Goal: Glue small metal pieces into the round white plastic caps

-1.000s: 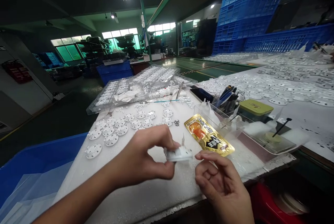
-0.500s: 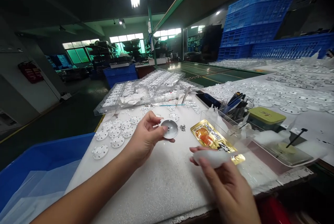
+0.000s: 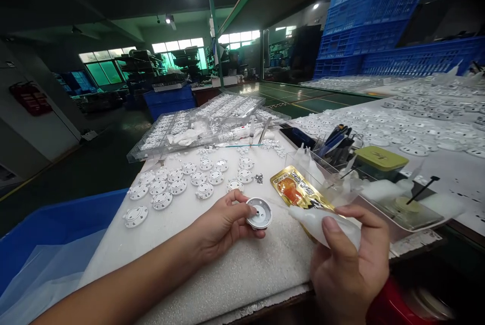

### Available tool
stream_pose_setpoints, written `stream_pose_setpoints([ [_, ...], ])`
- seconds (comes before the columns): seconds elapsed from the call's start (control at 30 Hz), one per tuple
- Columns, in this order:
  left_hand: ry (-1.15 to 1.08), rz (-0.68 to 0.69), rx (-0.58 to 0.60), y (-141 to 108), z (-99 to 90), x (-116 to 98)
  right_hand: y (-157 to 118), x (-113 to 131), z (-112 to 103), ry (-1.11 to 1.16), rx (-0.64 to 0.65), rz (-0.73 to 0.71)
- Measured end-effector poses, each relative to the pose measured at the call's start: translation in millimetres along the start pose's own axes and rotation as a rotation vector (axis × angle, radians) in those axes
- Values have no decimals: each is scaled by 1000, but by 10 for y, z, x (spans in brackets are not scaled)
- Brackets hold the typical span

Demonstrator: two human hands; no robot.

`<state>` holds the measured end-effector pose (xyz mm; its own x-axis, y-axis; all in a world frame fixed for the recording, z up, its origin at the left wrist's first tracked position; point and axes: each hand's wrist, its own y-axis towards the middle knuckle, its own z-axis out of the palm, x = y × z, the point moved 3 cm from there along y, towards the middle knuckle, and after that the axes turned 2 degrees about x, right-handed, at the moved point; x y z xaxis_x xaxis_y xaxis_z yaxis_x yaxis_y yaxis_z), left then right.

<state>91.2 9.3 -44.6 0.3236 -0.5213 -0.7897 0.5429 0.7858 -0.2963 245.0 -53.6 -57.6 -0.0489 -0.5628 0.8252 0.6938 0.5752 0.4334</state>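
Observation:
My left hand (image 3: 231, 219) pinches a small round white plastic cup-shaped part (image 3: 260, 215) by its rim, its hollow side facing up and the thumb inside the edge. In my right hand (image 3: 352, 259) is a soft translucent squeeze bottle (image 3: 326, 224), its thin tip pointing left toward the part. The tip comes close to the rim; whether it touches I cannot tell. Behind my left hand, several similar round white parts (image 3: 176, 187) lie in loose rows on the white foam sheet (image 3: 242, 274). A little heap of tiny dark pieces (image 3: 258, 178) lies beyond the held part.
A gold foil packet (image 3: 297, 188) lies by the squeeze bottle. To the right stands a clear bin (image 3: 420, 236) with tools and a green-lidded box (image 3: 381, 160). Clear trays of white pieces (image 3: 170, 130) are at the back. A blue tub (image 3: 64, 214) is left, stacked blue crates (image 3: 364, 21) far right.
My left hand has brought the white part nearer and to the right. My right hand has turned the squeeze bottle, so its tip now points left at the part. The view has shifted slightly.

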Motion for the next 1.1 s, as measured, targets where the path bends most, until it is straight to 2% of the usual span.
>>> stream_pose_setpoints([
  [0.1,12,-26,0,-3,-1,-9,3,8,12,77,-61,-22],
  [0.3,17,-34,-16,-4,4,-1,-18,7,45,103,-1,20],
  [0.73,8,-43,-15,-12,18,-16,-33,15,81,98,-15,7],
  [1.1,-3,-49,-4,-9,28,-14,-30,14,81,96,23,35],
])
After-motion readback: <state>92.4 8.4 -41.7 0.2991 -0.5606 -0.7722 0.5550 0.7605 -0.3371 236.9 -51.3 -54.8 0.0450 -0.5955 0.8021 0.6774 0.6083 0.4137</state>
